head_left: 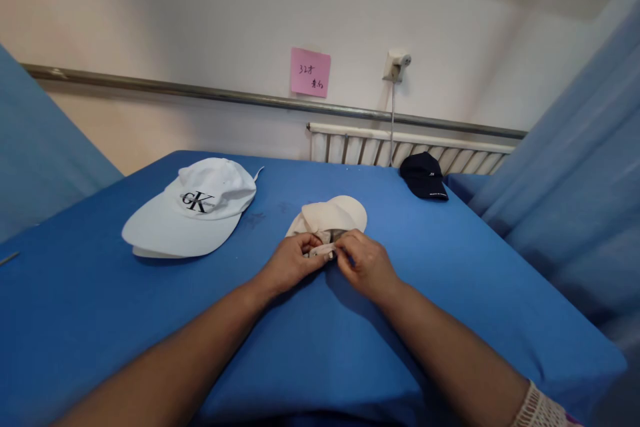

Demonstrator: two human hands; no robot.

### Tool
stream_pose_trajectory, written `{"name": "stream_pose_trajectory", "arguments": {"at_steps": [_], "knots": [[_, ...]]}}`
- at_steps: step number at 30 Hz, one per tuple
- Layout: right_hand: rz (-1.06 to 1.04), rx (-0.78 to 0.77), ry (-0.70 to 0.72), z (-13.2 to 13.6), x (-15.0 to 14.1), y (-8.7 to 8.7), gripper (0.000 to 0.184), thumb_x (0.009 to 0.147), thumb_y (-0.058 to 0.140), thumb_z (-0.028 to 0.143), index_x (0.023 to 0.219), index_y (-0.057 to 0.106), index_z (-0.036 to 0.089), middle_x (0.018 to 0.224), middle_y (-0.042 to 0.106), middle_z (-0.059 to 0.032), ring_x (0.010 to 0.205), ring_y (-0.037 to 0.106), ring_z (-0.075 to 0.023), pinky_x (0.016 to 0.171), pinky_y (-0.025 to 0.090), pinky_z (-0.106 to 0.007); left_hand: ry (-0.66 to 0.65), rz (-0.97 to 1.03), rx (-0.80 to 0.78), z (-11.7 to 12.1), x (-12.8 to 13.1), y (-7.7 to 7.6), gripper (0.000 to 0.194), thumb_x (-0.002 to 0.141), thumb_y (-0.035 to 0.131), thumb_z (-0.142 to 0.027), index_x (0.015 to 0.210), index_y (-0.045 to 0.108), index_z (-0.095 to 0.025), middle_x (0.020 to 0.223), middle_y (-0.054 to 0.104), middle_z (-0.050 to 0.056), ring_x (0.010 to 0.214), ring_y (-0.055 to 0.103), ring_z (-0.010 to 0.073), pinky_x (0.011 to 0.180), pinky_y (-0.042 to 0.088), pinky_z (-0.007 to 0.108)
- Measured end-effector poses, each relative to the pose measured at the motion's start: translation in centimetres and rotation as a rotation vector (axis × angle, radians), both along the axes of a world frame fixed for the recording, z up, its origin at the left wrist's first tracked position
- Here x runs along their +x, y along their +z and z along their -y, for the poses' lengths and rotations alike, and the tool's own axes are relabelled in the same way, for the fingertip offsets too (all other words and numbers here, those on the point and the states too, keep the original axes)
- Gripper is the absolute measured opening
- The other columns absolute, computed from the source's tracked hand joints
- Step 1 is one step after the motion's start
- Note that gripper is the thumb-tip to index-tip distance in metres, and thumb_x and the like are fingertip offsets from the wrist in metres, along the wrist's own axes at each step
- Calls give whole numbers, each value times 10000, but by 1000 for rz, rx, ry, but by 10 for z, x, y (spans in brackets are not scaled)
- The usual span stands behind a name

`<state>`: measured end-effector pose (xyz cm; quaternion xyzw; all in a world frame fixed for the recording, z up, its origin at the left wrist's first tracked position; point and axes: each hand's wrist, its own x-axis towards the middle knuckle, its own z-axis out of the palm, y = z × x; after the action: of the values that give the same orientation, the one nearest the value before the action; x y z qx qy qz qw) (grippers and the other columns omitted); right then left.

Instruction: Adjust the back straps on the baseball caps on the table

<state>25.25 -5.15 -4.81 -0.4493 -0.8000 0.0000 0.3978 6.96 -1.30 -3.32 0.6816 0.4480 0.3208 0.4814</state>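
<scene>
Our left hand (290, 263) and right hand (369, 265) grasp one beige cap (327, 216) mid-sheet

We seem to pinch its strap (321, 249), mostly hidden by our fingers. Three caps share the blue sheet (300, 353): white cap (200, 203) left, dark cap (423, 175) far right. One sleeve (540, 408) is cut off.

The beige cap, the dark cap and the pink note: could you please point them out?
Beige cap (327, 216): head view, on its crown.
Dark cap (423, 171): head view, on its crown.
Pink note (311, 72): head view, on its middle.
</scene>
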Motion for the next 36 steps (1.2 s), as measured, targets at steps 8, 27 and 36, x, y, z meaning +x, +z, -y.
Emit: {"name": "stream_pose_trajectory", "arguments": {"at_steps": [8, 27, 36], "knots": [[93, -117, -34, 4, 0, 2, 82, 903, 517, 179, 949, 584, 169, 908, 643, -72, 828, 607, -188, 742, 461, -291, 35, 25, 4, 0, 1, 0, 283, 639, 734, -386, 754, 644, -144, 743, 653, 21, 669, 562, 145, 607, 431, 246], [462, 268, -24, 13, -8, 5, 187, 900, 472, 117, 758, 574, 183, 756, 571, -50, 708, 501, -189, 684, 396, -335, 224, 149, -176, 0, -6, 7, 253, 639, 677, -379, 667, 567, -154, 511, 526, -43, 429, 412, 73, 414, 302, 196], [50, -110, 73, 7, 5, 2, 142, 852, 477, 115, 956, 549, 179, 923, 584, -61, 804, 554, -171, 733, 447, -291, 60, 191, -187, 5, -11, 17, 373, 573, 806, -372, 799, 618, -142, 631, 609, -5, 534, 526, 102, 492, 398, 215]]}}
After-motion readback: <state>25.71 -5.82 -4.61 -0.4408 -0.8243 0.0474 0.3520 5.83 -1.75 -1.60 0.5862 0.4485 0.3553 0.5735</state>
